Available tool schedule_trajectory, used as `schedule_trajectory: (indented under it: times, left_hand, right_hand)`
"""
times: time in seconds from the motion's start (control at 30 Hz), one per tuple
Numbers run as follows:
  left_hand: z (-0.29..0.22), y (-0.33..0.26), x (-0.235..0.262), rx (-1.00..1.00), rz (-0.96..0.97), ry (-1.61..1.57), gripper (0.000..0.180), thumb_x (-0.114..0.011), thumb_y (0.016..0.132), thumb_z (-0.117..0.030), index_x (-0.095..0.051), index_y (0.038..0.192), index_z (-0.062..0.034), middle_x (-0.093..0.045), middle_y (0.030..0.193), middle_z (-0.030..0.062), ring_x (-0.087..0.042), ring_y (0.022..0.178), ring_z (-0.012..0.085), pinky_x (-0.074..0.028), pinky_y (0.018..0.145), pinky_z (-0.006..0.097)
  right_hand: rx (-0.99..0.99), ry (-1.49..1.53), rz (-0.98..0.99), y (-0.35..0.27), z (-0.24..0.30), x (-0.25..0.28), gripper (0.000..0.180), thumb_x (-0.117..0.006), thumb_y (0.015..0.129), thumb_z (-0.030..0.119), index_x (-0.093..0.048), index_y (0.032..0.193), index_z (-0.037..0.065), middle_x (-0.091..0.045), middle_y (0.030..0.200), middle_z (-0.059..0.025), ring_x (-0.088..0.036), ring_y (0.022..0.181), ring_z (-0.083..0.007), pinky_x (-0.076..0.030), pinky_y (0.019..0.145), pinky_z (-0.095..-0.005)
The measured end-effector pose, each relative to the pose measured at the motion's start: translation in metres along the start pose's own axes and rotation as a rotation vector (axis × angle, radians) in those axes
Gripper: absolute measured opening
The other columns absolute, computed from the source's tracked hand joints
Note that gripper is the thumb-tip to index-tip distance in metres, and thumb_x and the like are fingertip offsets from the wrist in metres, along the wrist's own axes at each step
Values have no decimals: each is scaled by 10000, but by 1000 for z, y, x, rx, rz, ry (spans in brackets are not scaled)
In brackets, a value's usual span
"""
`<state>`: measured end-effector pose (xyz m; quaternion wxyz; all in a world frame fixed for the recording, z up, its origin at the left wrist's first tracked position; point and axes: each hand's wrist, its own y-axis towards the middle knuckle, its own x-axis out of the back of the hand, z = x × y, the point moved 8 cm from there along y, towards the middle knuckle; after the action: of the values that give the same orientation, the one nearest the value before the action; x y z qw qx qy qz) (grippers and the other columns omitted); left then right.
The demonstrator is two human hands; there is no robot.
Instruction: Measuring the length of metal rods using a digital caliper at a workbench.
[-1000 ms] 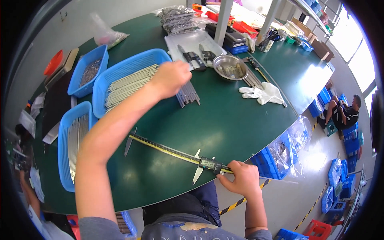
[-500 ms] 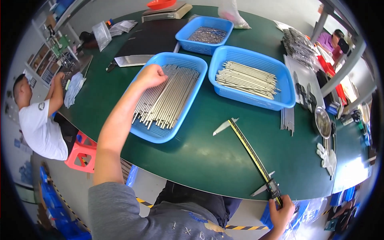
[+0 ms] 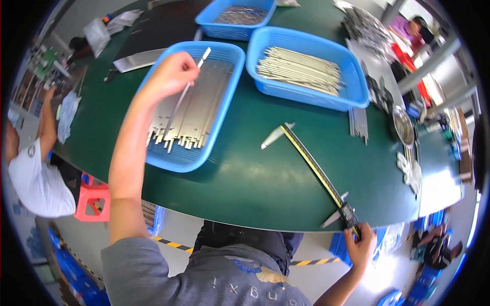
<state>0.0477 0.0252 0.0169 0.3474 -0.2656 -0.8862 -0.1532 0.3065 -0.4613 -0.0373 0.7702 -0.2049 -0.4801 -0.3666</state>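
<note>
Pinched in the fingers of my left hand (image 3: 176, 71) is a thin metal rod (image 3: 202, 57), tilted up over the left blue basket (image 3: 185, 166). Many similar metal rods (image 3: 196, 109) lie lengthwise in that basket. At the table's near right edge, my right hand (image 3: 361, 244) grips the slider end of a long digital caliper (image 3: 319, 171). The caliper lies aslant on the table, its end with the fixed jaw pointing away from me. Its jaws stand far apart with nothing between them.
Another blue basket (image 3: 357, 103) with pale rods stands right of the first. A smaller blue basket (image 3: 250, 30) of small metal pieces sits behind. Loose rods (image 3: 358, 125), a metal strainer (image 3: 403, 127) and a white glove (image 3: 410, 171) lie at right. Other people sit left and right.
My left hand has raised one rod out of the pile in the left basket. My right hand stays on the caliper. The whole view has shifted.
</note>
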Motion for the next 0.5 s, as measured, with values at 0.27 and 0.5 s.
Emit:
schedule_trajectory:
  times: [0.27,0.5]
  left_hand:
    - [-209,-170,-105,-1355,-186,242,193,-635,750,-129,-648,930,-61,-590,843,35,-601,763,173,-522,671,301]
    - [-190,-239,-182,-1583,-4,9,194,-619,723,-141,-659,900,-72,-573,816,22,-578,731,182,-538,667,317]
  right_hand:
    - [-26,14,-58,-35,-2,0,299,-759,682,227,-579,789,13,-522,594,-85,-474,467,-179,-374,453,-287]
    - [-100,46,-123,-68,-3,-1,274,-761,699,204,-584,803,23,-497,586,-58,-440,463,-139,-347,445,-260]
